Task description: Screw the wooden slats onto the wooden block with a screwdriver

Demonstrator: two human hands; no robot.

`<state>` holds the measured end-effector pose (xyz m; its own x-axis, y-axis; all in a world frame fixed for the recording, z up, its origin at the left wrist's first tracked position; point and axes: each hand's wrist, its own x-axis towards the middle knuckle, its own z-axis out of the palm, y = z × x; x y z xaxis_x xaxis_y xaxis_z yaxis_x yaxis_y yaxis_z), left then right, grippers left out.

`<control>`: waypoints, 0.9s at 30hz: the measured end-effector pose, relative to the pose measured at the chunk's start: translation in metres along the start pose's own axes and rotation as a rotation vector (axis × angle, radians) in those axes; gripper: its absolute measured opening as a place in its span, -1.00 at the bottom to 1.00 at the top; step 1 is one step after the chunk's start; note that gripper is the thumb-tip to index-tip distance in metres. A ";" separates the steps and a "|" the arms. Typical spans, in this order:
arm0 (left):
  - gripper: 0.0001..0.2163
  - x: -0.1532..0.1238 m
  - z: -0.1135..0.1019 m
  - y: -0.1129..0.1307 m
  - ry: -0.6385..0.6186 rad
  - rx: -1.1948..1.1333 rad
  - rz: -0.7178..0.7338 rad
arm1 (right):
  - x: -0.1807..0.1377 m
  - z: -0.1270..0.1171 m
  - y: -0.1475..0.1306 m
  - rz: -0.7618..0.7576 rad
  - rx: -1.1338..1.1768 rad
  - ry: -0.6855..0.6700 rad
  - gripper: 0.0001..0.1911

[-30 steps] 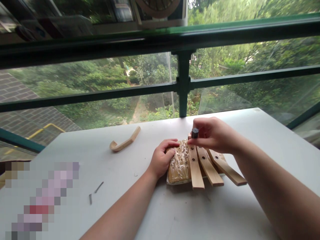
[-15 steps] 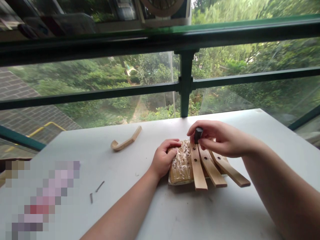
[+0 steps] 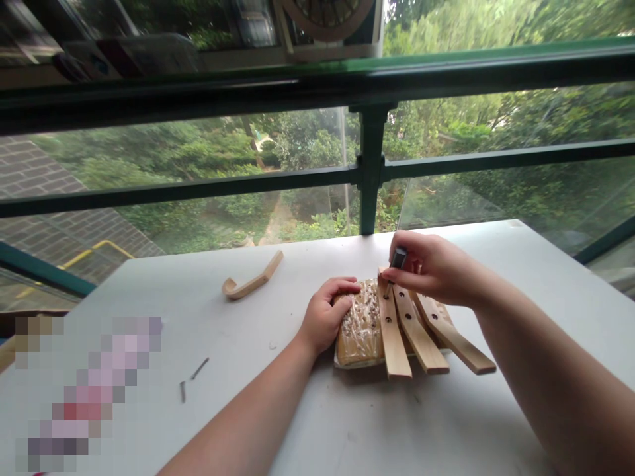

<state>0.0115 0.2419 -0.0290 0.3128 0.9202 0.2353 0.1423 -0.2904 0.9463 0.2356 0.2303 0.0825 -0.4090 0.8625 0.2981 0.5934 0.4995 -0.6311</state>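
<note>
My left hand (image 3: 328, 315) is closed around the left edge of a plastic-wrapped tan block (image 3: 360, 340) dotted with small holes. Across the block's right part lie three bent wooden strips, the left one (image 3: 394, 340), the middle one (image 3: 421, 344) and the right one (image 3: 464, 344), each with dark holes or screws. My right hand (image 3: 429, 268) grips the dark handle of a screwdriver (image 3: 398, 258). Its thin shaft slants down to the upper hole of the left strip; whether the tip sits inside cannot be made out.
A loose hooked wooden piece (image 3: 253, 283) lies on the white table (image 3: 307, 423) at the back left. Two small dark slivers (image 3: 200, 368) rest nearer the front. A pixelated item (image 3: 94, 396) is at the left. A green railing (image 3: 372, 165) stands beyond the far edge.
My right hand has shifted slightly right and tilted the screwdriver, so its shaft now shows at the left strip's upper hole. The left hand stays on the block.
</note>
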 end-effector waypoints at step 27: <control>-0.79 -0.001 0.005 0.002 0.018 -0.020 -0.013 | -0.006 -0.002 -0.012 -0.134 -0.161 0.041 -0.75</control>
<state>0.0157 0.2392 -0.0283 0.2944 0.9285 0.2262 0.1279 -0.2728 0.9535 0.2324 0.2194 0.0898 -0.4651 0.7885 0.4025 0.6401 0.6136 -0.4623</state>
